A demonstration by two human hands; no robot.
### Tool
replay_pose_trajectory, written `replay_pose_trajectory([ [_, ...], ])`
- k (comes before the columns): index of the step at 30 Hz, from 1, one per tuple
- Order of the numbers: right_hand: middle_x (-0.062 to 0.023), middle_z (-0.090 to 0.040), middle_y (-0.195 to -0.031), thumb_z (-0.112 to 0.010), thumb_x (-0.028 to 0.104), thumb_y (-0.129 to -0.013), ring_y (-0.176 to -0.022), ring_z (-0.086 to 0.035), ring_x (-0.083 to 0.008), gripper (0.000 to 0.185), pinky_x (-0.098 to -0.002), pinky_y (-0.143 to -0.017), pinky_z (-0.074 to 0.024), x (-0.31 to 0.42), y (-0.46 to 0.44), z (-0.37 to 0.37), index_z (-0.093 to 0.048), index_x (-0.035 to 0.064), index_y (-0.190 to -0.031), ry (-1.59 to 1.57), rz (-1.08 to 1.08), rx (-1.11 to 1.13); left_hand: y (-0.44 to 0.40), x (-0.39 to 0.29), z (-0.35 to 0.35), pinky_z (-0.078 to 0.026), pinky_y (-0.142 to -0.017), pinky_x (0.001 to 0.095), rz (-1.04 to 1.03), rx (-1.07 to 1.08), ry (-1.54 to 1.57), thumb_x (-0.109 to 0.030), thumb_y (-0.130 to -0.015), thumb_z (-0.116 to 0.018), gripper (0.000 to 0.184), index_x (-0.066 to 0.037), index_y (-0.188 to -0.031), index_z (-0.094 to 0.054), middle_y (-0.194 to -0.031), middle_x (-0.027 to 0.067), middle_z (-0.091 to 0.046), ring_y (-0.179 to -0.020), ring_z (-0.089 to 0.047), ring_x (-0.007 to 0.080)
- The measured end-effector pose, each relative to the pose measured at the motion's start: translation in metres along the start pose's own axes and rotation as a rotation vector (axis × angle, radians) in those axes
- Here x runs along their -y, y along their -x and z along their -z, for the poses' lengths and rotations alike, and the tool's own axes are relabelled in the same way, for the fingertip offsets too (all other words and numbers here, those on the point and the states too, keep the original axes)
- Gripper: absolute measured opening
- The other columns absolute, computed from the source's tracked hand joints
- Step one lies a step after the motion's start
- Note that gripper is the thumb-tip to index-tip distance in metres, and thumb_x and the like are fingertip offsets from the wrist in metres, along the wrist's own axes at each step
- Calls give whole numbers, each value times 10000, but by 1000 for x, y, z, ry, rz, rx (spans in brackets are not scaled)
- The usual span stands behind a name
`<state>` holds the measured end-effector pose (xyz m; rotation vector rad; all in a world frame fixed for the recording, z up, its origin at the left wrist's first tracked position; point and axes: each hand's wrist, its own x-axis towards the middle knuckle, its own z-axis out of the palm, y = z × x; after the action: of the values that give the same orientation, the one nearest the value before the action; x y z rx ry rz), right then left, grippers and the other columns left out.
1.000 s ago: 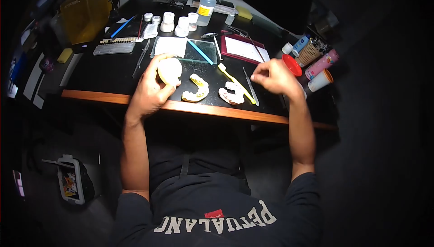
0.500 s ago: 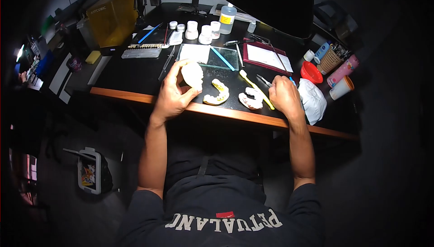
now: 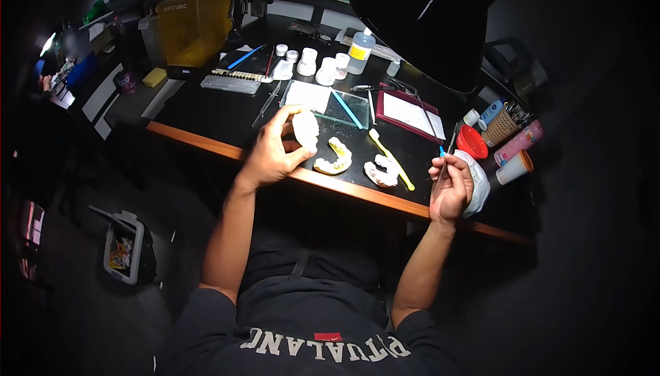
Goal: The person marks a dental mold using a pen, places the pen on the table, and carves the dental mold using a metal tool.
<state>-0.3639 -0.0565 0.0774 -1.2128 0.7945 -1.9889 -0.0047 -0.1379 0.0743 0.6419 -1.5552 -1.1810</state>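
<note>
A white plaster dental cast (image 3: 305,130) is gripped between the thumb and fingers of my left hand (image 3: 271,154), just above the table's front edge. Right of it, a horseshoe-shaped dental model with yellowish parts (image 3: 335,158) lies on the black table. Farther right sits another, pinkish-white dental model (image 3: 382,171), with a yellow toothbrush (image 3: 393,161) slanting beside it. My right hand (image 3: 452,189) is raised near the front edge, palm turned up, fingers closed on a slim tool. A small blue tip (image 3: 442,150) shows at its fingers; whether it belongs to the tool I cannot tell.
Behind my right hand are a crumpled white bag (image 3: 476,182), a red bowl (image 3: 472,142) and a white cup (image 3: 515,167). A glass plate (image 3: 349,111), white jars (image 3: 307,61) and a bottle (image 3: 360,52) stand farther back. A black lamp shade (image 3: 423,28) hangs overhead.
My right hand has turned from palm down to palm up and drawn back toward the front edge, tool still in it. My left hand keeps the cast. The view has shifted and tilted.
</note>
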Motion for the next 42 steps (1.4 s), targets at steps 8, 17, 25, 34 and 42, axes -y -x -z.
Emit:
replay_pose_trajectory([
  [8, -191, -744, -1070, -665, -175, -862, -986, -747, -238, 268, -368, -931, -606, -1, 47, -62, -664, -42, -1094, 77, 195, 332, -2, 3, 0, -590, -984, 350, 6, 1, -12, 60, -828, -780, 644, -37, -1397, -493, -1250, 103, -617, -1198, -624, 195],
  [17, -104, -704, -895, -813, -93, -829, -844, -717, -159, 265, -287, -792, -590, -26, 50, -78, -597, 2, -947, 336, 197, 219, -3, 9, 0, -565, -956, 346, -131, -46, -83, 28, -788, -830, 644, -19, -1361, -540, -1166, 108, -694, -1121, -683, 203],
  [25, -105, -741, -855, -876, 13, -743, -767, -736, -229, 252, -331, -724, -570, -22, 46, -87, -673, 13, -892, 816, 326, 315, -3, 2, 0, -601, -976, 358, -10, 7, -62, 39, -802, -817, 661, -42, -1379, -505, -1256, 94, -623, -1222, -621, 198],
  [34, -139, -735, -913, -855, 81, -842, -761, -714, -182, 233, -298, -689, -545, -21, 45, -92, -649, -15, -891, 895, 351, 309, -2, 1, 1, -587, -991, 365, -13, 14, -58, -6, -815, -837, 670, -31, -1398, -508, -1282, 105, -615, -1218, -623, 202],
  [42, -109, -677, -793, -800, 92, -900, -671, -657, -174, 183, -301, -629, -501, -17, 47, -91, -651, -6, -862, 878, 374, 246, -2, 1, 0, -621, -933, 340, -51, 10, -64, 24, -816, -830, 683, -38, -1413, -506, -1239, 114, -652, -1177, -659, 198],
])
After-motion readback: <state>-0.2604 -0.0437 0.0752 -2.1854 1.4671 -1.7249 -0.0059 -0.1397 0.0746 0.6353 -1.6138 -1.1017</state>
